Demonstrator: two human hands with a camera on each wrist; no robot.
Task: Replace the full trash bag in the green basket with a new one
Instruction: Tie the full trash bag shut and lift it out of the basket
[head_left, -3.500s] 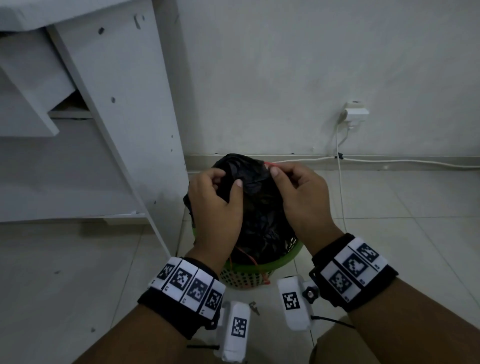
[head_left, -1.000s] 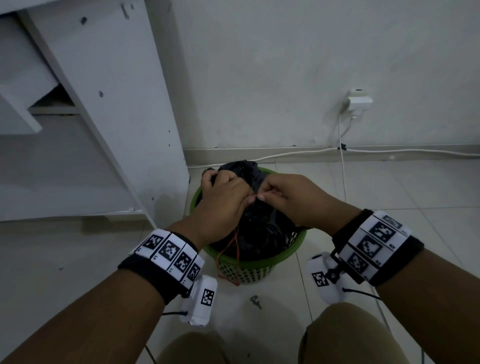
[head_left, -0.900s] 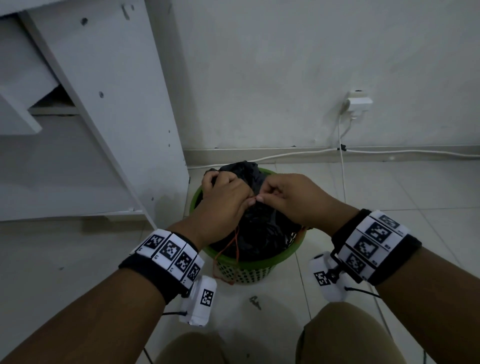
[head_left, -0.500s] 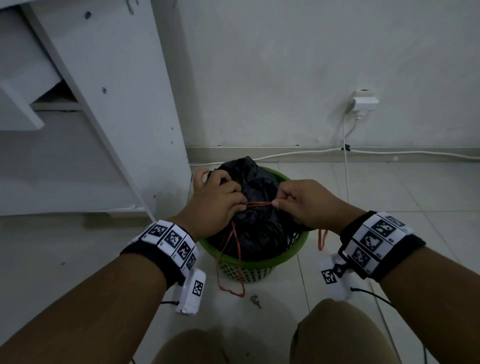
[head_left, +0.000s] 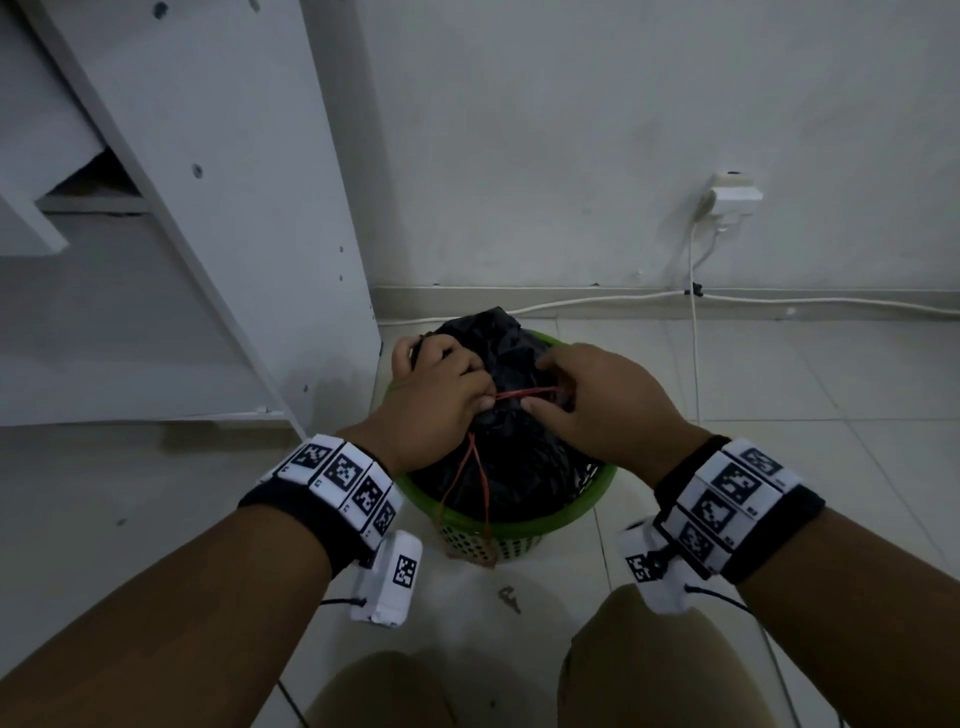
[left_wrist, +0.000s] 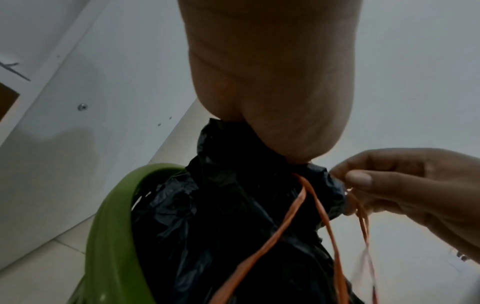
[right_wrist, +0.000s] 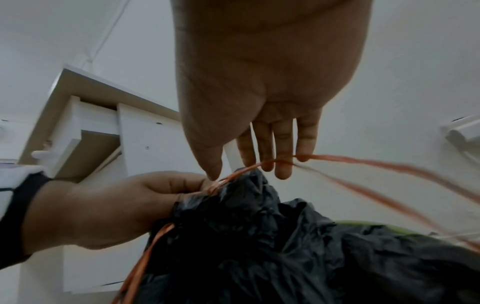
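A full black trash bag (head_left: 509, 467) sits in the green basket (head_left: 561, 519) on the floor. My left hand (head_left: 452, 395) grips the bag's gathered neck and pins a red string (head_left: 524, 393) against it. My right hand (head_left: 571, 400) is just right of the neck and pinches the same string, which runs across its fingers (right_wrist: 283, 164). A short taut piece spans between both hands. Loose string ends (left_wrist: 285, 218) hang down the bag (left_wrist: 233, 226) and over the basket rim (left_wrist: 111, 216). No new bag is in view.
A white cabinet panel (head_left: 234, 182) stands close on the basket's left. Behind is a wall with a plugged socket (head_left: 735, 195) and a white cable (head_left: 779, 299) along the skirting. A small dark scrap (head_left: 509, 597) lies on the tiles before my knees (head_left: 649, 665).
Over the last second my hands drew the red string out across the bag's neck. My right hand has now come back in over the bag top, and the string ends hang down the front.
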